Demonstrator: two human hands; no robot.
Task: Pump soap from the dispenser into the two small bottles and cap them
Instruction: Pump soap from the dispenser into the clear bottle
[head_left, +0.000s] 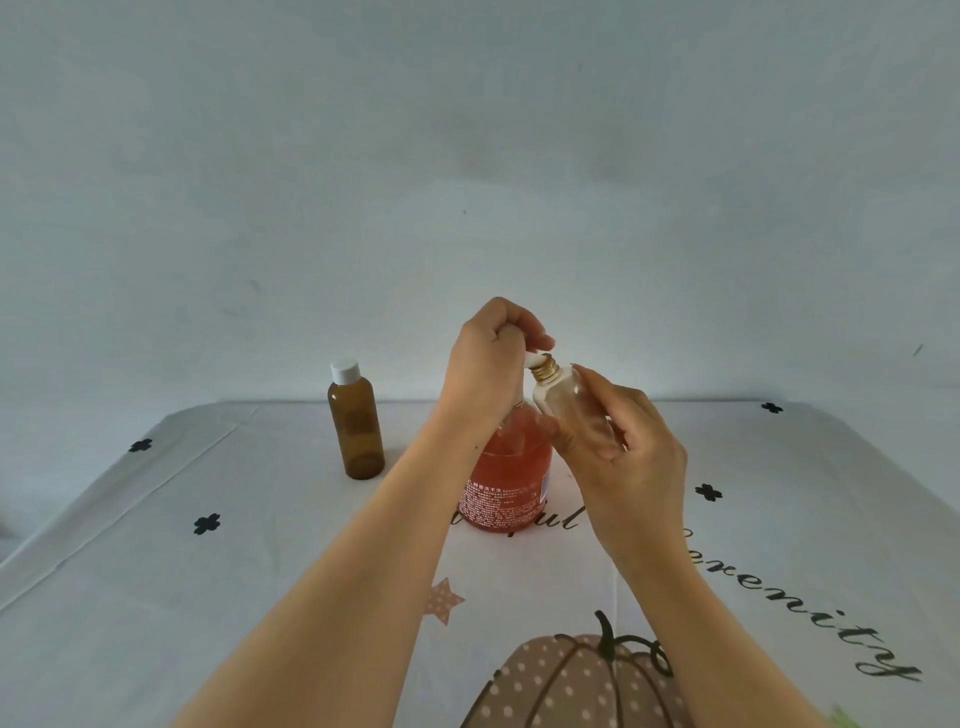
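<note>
I have the left hand (485, 358) curled over the top of the soap dispenser (511, 483), directly beneath it and holding orange-red liquid. The right hand (634, 457) grips the clear bottle (571, 400), tilted, its gold-threaded neck touching the white nozzle (534, 359); whether it holds soap I cannot tell. Left of the left hand, well apart, stands the brown bottle (357, 431), capped white. The tablecloth (260, 571) lies open beside both forearms; its far edge runs just behind the dispenser.

Dispenser (511, 467) top hidden under L hand (485, 358); label (498, 501) txt unreadable.
</note>
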